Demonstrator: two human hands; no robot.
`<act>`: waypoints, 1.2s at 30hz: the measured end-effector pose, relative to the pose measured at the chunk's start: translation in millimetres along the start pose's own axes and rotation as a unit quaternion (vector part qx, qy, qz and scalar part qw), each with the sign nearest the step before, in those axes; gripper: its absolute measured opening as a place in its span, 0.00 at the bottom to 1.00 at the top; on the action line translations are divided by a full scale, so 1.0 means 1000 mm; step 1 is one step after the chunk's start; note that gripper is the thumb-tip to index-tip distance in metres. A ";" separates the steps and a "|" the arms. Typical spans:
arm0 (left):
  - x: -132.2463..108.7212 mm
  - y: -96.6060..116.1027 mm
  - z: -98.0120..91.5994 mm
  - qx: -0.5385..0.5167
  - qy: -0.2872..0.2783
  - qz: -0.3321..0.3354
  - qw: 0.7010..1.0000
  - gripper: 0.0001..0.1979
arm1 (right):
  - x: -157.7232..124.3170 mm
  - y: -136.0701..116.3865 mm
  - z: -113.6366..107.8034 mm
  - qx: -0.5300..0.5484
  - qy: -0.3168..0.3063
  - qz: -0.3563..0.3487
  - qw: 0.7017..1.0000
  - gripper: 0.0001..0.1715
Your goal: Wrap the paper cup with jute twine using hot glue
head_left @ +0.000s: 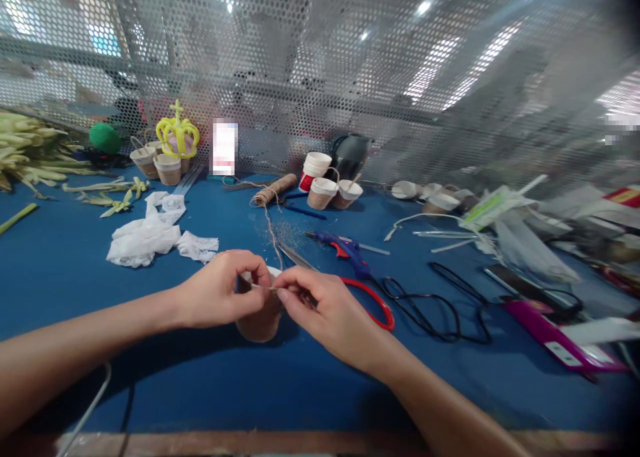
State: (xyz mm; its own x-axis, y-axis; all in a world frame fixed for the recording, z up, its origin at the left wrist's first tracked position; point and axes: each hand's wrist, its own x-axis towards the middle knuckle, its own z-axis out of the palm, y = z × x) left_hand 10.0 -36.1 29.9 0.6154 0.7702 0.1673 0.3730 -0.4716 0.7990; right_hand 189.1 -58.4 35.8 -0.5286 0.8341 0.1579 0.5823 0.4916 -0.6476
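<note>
A small brown twine-wrapped cup (pixel 260 320) with a white rim is on the blue table, tilted, between my hands. My left hand (pixel 233 287) is pinched at the cup's upper left side, closed on the twine (pixel 273 237). Close by on the right, my right hand (pixel 320 304) also pinches the twine, its fingertips just over the rim. The strand runs back from the cup to a twine roll (pixel 274 189). Scissors (pixel 385 310) with red handles lie partly under my right hand, their blades pointing away to the left.
A blue glue gun (pixel 347 247) trails a black cord (pixel 440 324) to the right. White lace cloth (pixel 145 237) lies at left. Several finished cups (pixel 323 194) and a yellow crown-shaped basket (pixel 177 137) stand by the perforated metal panel (pixel 280 64). A purple box (pixel 555 337) lies at right.
</note>
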 end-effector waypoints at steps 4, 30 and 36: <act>-0.002 -0.001 0.001 0.007 0.008 0.006 1.000 0.03 | 0.000 -0.001 0.002 -0.007 0.007 -0.003 1.000 0.08; -0.001 -0.023 -0.002 -0.068 0.083 -0.020 0.994 0.08 | -0.002 0.006 0.002 -0.043 0.058 0.035 0.997 0.06; 0.000 -0.028 -0.007 -0.037 0.063 -0.011 0.997 0.07 | 0.001 0.011 0.001 -0.012 0.083 -0.013 0.996 0.09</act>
State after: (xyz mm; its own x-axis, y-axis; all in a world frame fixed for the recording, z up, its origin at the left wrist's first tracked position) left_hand -5.2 -19.9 11.7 0.5145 0.8297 0.2163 0.3307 -0.4248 0.8427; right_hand 194.7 -52.6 28.1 -0.4361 0.8495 0.2971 0.5843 0.5183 -0.6244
